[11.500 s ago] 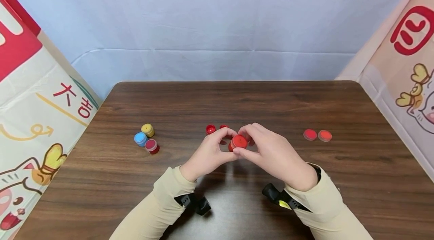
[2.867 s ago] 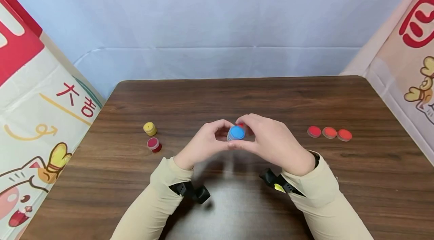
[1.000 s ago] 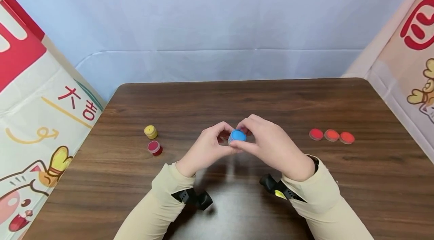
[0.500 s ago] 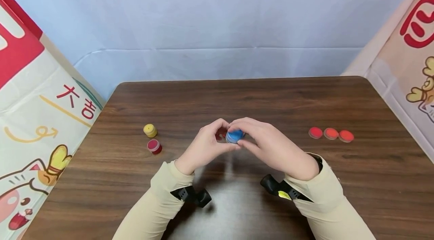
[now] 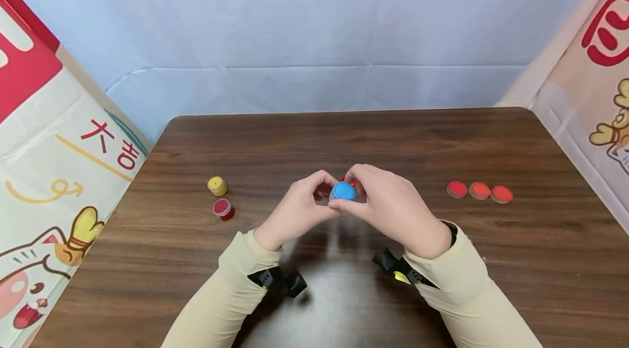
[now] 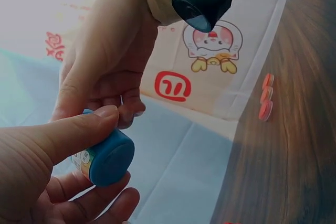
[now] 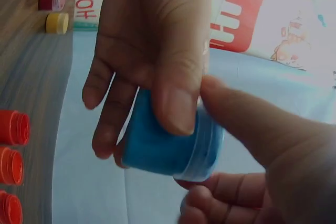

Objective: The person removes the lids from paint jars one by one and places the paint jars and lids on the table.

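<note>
On the left, a yellow jar (image 5: pixel 217 186) stands just beyond a dark red jar (image 5: pixel 223 209). Mid-table, the left hand (image 5: pixel 297 208) grips the blue jar (image 5: pixel 343 191), fingers covering part of its label; the right hand (image 5: pixel 393 206) pinches its lid. Red jars (image 7: pixel 11 166) beyond are mostly hidden. Right: three red lids (image 5: pixel 479 190), undersides unseen.
</note>
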`<state>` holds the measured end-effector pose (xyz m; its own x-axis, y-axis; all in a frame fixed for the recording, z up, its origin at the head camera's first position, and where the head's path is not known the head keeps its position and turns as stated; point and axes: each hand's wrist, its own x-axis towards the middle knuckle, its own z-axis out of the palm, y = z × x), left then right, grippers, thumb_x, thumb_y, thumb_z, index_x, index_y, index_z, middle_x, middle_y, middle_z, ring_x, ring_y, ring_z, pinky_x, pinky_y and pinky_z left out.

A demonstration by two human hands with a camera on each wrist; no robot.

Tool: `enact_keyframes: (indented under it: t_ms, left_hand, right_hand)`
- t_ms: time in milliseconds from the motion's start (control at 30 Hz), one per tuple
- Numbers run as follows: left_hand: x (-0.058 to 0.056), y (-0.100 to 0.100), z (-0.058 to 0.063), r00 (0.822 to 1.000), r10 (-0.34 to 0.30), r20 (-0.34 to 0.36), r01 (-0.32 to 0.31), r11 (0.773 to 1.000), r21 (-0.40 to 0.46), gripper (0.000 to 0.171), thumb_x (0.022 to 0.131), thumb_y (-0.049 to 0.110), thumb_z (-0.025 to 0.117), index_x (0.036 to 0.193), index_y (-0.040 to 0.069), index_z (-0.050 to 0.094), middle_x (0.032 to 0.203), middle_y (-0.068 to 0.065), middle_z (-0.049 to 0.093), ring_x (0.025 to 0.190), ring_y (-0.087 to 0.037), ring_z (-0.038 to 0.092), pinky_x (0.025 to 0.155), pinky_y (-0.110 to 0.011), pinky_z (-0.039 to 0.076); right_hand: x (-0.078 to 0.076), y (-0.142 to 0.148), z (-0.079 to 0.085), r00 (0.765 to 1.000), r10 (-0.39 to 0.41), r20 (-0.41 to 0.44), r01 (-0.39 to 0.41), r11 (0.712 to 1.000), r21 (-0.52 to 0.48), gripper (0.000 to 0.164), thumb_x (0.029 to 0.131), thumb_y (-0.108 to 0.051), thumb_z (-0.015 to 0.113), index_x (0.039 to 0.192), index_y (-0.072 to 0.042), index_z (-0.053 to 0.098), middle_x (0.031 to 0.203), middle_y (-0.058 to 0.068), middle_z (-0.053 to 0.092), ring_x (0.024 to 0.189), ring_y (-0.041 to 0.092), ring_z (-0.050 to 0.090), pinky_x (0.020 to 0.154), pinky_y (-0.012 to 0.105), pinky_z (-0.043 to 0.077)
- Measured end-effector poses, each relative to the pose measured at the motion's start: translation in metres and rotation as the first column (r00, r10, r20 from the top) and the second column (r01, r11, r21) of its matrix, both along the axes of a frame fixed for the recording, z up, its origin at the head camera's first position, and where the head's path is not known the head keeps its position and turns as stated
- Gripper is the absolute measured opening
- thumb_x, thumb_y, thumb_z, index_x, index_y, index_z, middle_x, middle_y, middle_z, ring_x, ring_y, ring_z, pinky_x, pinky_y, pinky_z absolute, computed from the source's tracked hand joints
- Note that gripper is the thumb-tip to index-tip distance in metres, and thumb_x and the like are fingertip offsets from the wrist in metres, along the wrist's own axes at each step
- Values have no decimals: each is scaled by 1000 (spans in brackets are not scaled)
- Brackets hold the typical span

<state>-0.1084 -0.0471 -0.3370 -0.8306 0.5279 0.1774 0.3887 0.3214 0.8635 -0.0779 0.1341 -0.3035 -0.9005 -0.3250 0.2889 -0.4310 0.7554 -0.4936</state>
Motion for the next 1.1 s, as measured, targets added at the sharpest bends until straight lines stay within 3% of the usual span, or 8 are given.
enact_keyframes:
  t_ms: [167,400,600,833,933,1100]
  left_hand:
    - [-2,0,-1,1000,-5,0,5,1000,16,26,77,13,76,96,10,58,90,2,60,84,-11,55,79,-41,49]
    - [-2,-2,-1,1000,7,-10,-7,1000,-11,29,77,13,77,99,10,58,90,2,60,82,-11,55,76,-35,50]
    - [-2,-2,0,1000,10,26,-10,1000,-1,27,76,12,77,97,10,59,90,2,61,83,-11,56,78,-36,50]
    - [-1,-1,0,998,-13,59,11,1000,21,26,77,13,77,96,11,59,91,1,61,83,-11,57,80,-44,50]
    - [-1,-1,0,999,-14,49,13,1000,10,27,76,14,77,95,11,59,90,2,61,82,-11,57,78,-39,50]
    - [-1,-3,3,1000,5,-2,-5,1000,-30,28,76,13,77,96,10,59,88,2,60,82,-15,56,77,-35,49]
  right_hand:
    - [0,1,-1,996,76,-50,-74,997,27,27,82,-32,72,97,-11,64,85,-4,54,66,8,50,60,26,45]
    - [1,7,0,978,200,-58,-197,979,59,38,86,-22,68,120,-8,60,102,2,53,75,10,55,66,27,47]
    - [1,8,2,986,167,-25,-166,986,28,41,82,-27,72,116,-9,59,104,-2,57,88,10,55,74,31,48]
    - [2,2,2,999,32,6,-32,999,14,34,79,-40,73,97,-14,63,87,-7,55,69,7,50,61,26,44]
    - [1,2,1,999,49,-7,-49,999,18,29,81,-38,72,95,-14,63,86,-7,54,68,7,50,61,26,44]
    - [1,5,0,988,144,-50,-143,989,29,33,83,-29,71,109,-11,64,97,-2,55,76,8,53,65,28,47]
